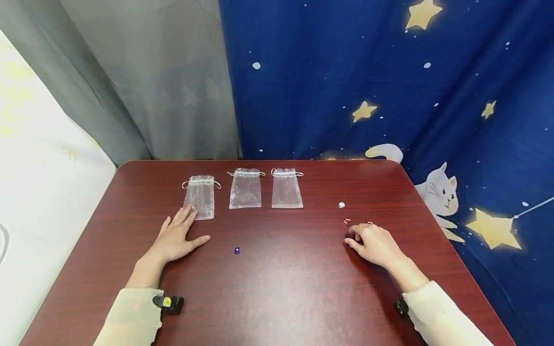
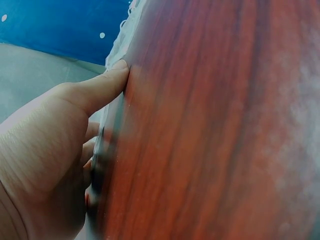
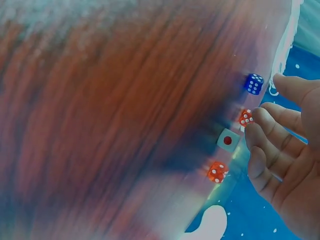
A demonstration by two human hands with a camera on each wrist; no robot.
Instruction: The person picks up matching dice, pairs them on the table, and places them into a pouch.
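Observation:
My left hand (image 1: pixel 175 240) lies spread on the table, its fingertips on the lower edge of the left mesh drawstring bag (image 1: pixel 203 194). At the right, my right hand (image 1: pixel 374 242) hovers with bent fingers, thumb and fingertips apart and nothing visible between them. A blue die (image 3: pixel 254 84) is nearest its thumb and index finger; the hand partly hides it in the head view. Around it are a white die (image 1: pixel 341 205), a red die (image 1: pixel 347 221) and another red die (image 1: pixel 370 222), mostly covered by the hand. A separate blue die (image 1: pixel 237 250) sits near the table's middle.
Two more mesh drawstring bags, a middle one (image 1: pixel 245 190) and a right one (image 1: pixel 287 190), lie flat along the back of the reddish-brown table (image 1: pixel 277 298). Behind the table's far edge hang a grey curtain (image 1: pixel 151 86) and a blue star-patterned curtain (image 1: pixel 311 96).

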